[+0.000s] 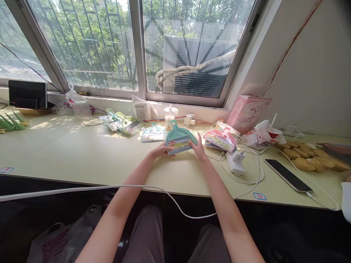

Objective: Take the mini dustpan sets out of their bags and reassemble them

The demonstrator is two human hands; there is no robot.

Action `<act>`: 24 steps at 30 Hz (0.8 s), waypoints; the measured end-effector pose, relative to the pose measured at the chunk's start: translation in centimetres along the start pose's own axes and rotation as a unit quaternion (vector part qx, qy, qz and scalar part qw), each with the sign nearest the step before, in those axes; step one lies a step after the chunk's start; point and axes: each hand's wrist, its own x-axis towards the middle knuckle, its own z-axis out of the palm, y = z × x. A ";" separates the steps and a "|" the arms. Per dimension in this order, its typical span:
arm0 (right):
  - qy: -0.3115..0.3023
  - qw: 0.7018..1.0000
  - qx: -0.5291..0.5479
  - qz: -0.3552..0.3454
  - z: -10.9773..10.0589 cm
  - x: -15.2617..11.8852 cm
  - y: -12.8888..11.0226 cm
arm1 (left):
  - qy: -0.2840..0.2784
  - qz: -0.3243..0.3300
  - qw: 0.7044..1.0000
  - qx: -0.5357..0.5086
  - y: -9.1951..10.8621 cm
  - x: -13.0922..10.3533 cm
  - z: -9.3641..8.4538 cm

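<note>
A teal dustpan [180,133] with a looped handle and a printed label is held up over the table between both hands. My left hand [162,150] grips its lower left edge, and my right hand [198,147] closes on its lower right side. Just left of it lies another packed teal dustpan [153,132] in clear wrapping. Farther left is a pile of green packed dustpans [123,122]. To the right, a pink packed dustpan [221,138] rests on top of other packs.
A power strip [235,163], a phone [287,175] and white cables lie on the right. A clear cup [170,113] stands behind the held dustpan. At the back are a pink box [248,113] and a tablet [28,94]. A white cable [109,187] hangs across the table's front edge.
</note>
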 end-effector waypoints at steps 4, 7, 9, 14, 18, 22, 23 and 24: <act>-0.017 0.986 0.106 0.127 -0.6 0.6 0.3 | 0.005 -0.005 1.000 0.028 -0.1 -0.1 0.5; -0.005 0.980 0.144 0.140 -0.7 0.8 0.4 | -0.005 0.004 0.996 0.084 0.5 -0.2 1.1; 0.005 0.976 0.165 0.141 -0.6 0.8 0.3 | -0.005 0.011 0.994 0.105 1.0 -0.3 1.4; 0.082 0.965 0.210 0.131 -1.2 1.1 0.1 | -0.045 0.059 0.992 0.106 1.4 -0.3 2.3; 0.094 0.964 0.217 0.122 -1.6 1.0 0.0 | 0.003 0.112 0.987 0.117 0.1 0.5 3.0; 0.064 0.968 0.196 0.143 -0.9 0.6 -0.2 | 0.101 0.088 0.989 0.069 -0.7 1.3 3.0; 0.053 0.969 0.192 0.146 -0.7 0.5 -0.3 | 0.113 0.080 0.989 0.055 -0.7 1.4 2.8; 0.042 0.970 0.192 0.144 -0.5 0.3 -0.4 | 0.124 0.072 0.989 0.042 -0.6 1.5 2.6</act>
